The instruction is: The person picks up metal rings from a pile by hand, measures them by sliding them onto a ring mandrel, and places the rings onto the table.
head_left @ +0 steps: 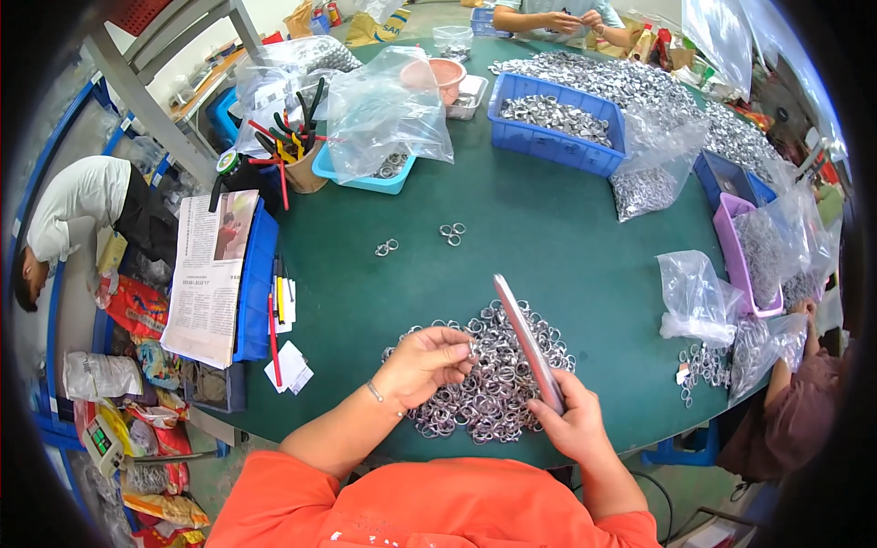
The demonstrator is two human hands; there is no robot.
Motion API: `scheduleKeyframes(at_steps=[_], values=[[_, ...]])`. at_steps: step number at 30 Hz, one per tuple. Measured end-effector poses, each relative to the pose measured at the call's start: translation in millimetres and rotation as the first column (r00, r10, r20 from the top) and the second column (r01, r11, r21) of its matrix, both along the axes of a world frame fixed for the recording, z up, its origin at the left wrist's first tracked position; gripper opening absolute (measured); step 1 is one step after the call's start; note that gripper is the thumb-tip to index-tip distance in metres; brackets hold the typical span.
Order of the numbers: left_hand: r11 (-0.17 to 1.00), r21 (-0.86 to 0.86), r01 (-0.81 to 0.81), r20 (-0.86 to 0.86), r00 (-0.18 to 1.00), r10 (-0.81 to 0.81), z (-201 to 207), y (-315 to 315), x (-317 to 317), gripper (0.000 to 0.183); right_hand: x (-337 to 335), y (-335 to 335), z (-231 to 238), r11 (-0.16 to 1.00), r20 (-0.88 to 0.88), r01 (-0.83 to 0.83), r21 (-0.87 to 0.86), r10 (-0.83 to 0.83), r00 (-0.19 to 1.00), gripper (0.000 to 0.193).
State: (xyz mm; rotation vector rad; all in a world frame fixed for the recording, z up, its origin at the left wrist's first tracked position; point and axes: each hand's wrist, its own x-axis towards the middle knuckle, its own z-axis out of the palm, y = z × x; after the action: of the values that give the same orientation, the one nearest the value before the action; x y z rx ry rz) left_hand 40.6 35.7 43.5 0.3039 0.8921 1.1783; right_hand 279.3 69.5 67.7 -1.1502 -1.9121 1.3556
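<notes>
Silvery rings point(484, 411) are heaped at 6 o'clock on the green table point(338, 301), partly hidden by my left hand point(420, 365), which pinches a tiny shiny piece point(471, 349), mostly covered. Right hand point(577, 422) grips a slim pinkish thing point(528, 342), edge-on, can't tell what. Blue bin point(548, 152), 1 o'clock: metal bits point(557, 119). Turquoise tray point(361, 183), 11: half under a clear bag point(375, 110).

Newspaper point(203, 283), left, bears fine print too small to read; yellow sack point(367, 33), rear, bears large dark capital letters.
</notes>
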Motion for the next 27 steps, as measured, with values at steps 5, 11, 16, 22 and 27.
scheduleKeyframes(at_steps=[5,11,16,22,27], values=[[0.999,0.019,-0.037,0.055,0.998,0.036,10,-14,22,0.009,-31,-5,-11,0.993,-0.294,-0.038,-0.116,0.003,0.956,0.045],[0.996,0.022,-0.082,-0.032,0.996,0.083,8,-27,36,0.007,-49,-8,-6,0.967,-0.524,-0.064,-0.248,-0.078,0.848,0.043],[0.996,0.022,-0.089,-0.046,0.995,0.090,6,-30,35,0.008,-44,-7,-1,0.927,-0.483,-0.063,-0.370,-0.134,0.866,0.043],[0.998,0.026,-0.060,-0.114,0.992,0.063,6,-32,32,0.013,-43,-7,4,0.861,-0.451,-0.039,-0.506,-0.226,0.863,0.043],[0.992,0.117,-0.043,-0.320,0.944,0.078,11,-32,34,0.017,-44,-10,-9,0.934,-0.517,-0.051,-0.353,-0.149,0.843,0.043]])
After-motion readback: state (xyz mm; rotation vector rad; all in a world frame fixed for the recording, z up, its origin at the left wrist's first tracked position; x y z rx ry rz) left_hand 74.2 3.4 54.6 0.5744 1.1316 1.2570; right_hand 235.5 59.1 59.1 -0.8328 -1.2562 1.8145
